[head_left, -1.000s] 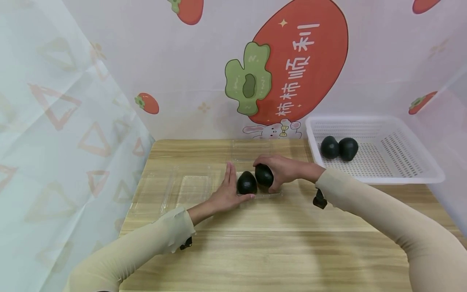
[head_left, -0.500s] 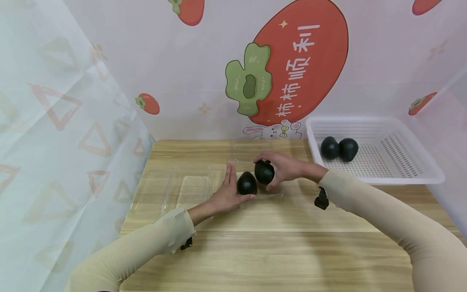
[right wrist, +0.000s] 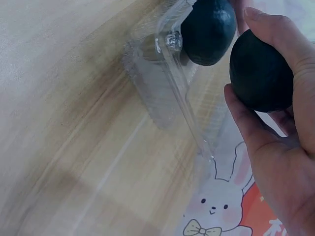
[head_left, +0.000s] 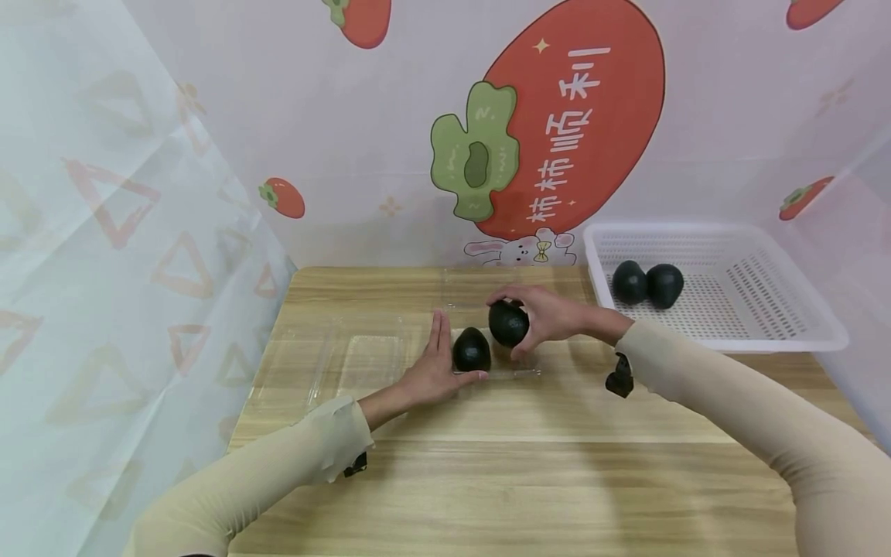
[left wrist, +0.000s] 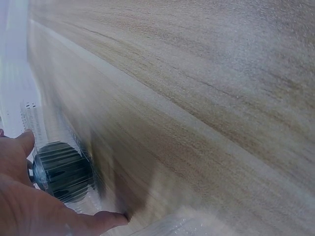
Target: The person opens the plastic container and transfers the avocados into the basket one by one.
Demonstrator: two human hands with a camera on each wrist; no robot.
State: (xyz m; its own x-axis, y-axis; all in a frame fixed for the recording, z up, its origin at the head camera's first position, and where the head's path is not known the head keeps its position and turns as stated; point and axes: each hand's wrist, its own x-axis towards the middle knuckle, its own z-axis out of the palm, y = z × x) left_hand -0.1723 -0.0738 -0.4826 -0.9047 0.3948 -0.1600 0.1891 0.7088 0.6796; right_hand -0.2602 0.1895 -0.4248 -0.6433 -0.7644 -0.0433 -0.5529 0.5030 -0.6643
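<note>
My right hand (head_left: 548, 316) grips a dark avocado (head_left: 508, 323) between thumb and fingers, held over the right part of a clear plastic box (head_left: 525, 373). In the right wrist view this avocado (right wrist: 261, 73) appears beside the box's clear rim (right wrist: 184, 96). Another dark avocado (head_left: 472, 350) sits in the left part of the box. With straight fingers along the box's left side and the thumb stretched along its front edge, my left hand (head_left: 428, 375) steadies it. The left wrist view shows the seated avocado (left wrist: 64, 172) through the clear wall, close to that hand.
A white perforated basket (head_left: 752, 333) stands at the back right with two avocados (head_left: 647, 284) inside. More clear plastic packaging (head_left: 372, 360) lies on the wooden table (head_left: 522, 495) at left. Behind the box, a clear flap (head_left: 480, 286) reaches toward the printed backdrop (head_left: 362, 139).
My right hand and its avocado have shifted slightly right and upward in the head view, widening the gap from the seated avocado. My left hand has stayed in place.
</note>
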